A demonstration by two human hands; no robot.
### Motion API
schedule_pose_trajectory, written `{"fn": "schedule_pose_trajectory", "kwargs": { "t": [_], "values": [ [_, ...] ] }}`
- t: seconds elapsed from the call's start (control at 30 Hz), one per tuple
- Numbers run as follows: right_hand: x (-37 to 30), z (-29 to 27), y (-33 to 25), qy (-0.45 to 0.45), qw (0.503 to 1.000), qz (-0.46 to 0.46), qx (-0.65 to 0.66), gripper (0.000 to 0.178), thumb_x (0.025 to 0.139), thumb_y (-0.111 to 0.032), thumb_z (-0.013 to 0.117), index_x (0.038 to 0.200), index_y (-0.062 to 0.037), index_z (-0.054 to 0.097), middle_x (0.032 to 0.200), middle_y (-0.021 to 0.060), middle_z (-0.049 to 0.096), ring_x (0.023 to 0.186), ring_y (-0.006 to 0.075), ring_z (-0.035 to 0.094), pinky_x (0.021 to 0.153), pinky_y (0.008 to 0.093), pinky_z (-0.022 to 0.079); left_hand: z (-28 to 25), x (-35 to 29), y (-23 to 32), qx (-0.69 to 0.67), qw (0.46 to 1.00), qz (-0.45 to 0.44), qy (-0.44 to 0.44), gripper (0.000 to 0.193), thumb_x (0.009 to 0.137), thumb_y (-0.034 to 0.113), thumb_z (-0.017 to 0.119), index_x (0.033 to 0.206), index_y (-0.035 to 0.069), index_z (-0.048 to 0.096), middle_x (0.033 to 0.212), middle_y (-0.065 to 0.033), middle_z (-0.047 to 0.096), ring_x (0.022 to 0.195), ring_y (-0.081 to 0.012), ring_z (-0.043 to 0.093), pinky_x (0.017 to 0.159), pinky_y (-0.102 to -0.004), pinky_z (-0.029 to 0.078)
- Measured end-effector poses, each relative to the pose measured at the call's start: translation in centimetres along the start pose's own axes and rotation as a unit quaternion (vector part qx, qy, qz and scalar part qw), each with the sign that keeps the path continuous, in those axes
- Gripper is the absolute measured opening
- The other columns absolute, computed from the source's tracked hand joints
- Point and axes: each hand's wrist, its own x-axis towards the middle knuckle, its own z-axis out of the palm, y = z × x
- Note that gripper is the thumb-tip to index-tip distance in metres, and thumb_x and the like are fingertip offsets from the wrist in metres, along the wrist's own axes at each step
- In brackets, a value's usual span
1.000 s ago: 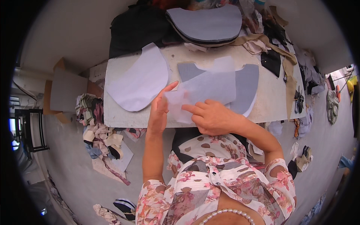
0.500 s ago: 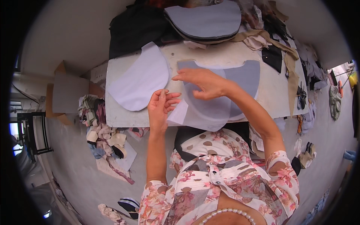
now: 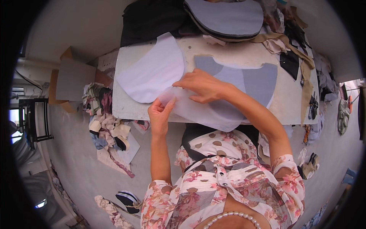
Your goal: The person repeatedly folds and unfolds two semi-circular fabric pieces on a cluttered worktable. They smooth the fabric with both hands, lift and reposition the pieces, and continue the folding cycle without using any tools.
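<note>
A translucent whitish sheet (image 3: 225, 118) with a curved edge is stretched across the near side of the table, its lower part hanging over the edge. My left hand (image 3: 160, 113) pinches its left end between thumb and fingers. Over the upper edge reaches my right hand (image 3: 204, 86), index finger extended against the sheet and thumb held apart. Partly covered by the sheet and my right arm lies a grey-blue curved cloth piece (image 3: 261, 82). Left of my hands, a white half-round piece (image 3: 152, 70) rests flat.
A stack of grey and black curved pieces (image 3: 228, 19) sits at the back beside black cloth (image 3: 152, 23). Scissors (image 3: 313, 107) and a beige strip (image 3: 306, 82) lie along the table's (image 3: 289, 105) right side. Fabric scraps (image 3: 114, 131) and a cardboard box (image 3: 76, 80) are at the left.
My left hand has turned and now pinches the sheet nearer its left end. The folded white flap beside it no longer shows. My right fingers have come down closer to the left hand.
</note>
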Motion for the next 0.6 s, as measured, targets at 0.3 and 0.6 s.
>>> {"fn": "schedule_pose_trajectory", "kwargs": {
  "t": [0.3, 0.6],
  "values": [
    [-13.0, -8.1, -5.6, 0.023, 0.991, 0.080, -0.106, 0.011, 0.071, -0.008, 0.071, 0.076, -0.0077, 0.061, 0.075, 0.0068, 0.062, 0.083, 0.0258, 0.061, 0.106, 0.0515, 0.035, -2.0, -4.9, 4.6, -0.016, 0.988, 0.155, -0.007, 0.010, 0.075, -0.007, 0.071, 0.079, -0.002, 0.064, 0.076, -0.0048, 0.066, 0.066, -0.0092, 0.059, 0.062, -0.0223, 0.047],
    [-23.0, -9.3, -6.1, 0.311, 0.881, 0.284, 0.214, 0.012, 0.077, -0.009, 0.072, 0.082, -0.0025, 0.064, 0.079, 0.0028, 0.065, 0.072, 0.0126, 0.062, 0.081, 0.0317, 0.049, 4.8, 1.8, 2.6, -0.084, 0.994, 0.050, -0.055, 0.008, 0.085, 0.003, 0.068, 0.091, 0.000, 0.063, 0.079, -0.0031, 0.065, 0.067, -0.0085, 0.059, 0.061, -0.0220, 0.046]
  ]
}}
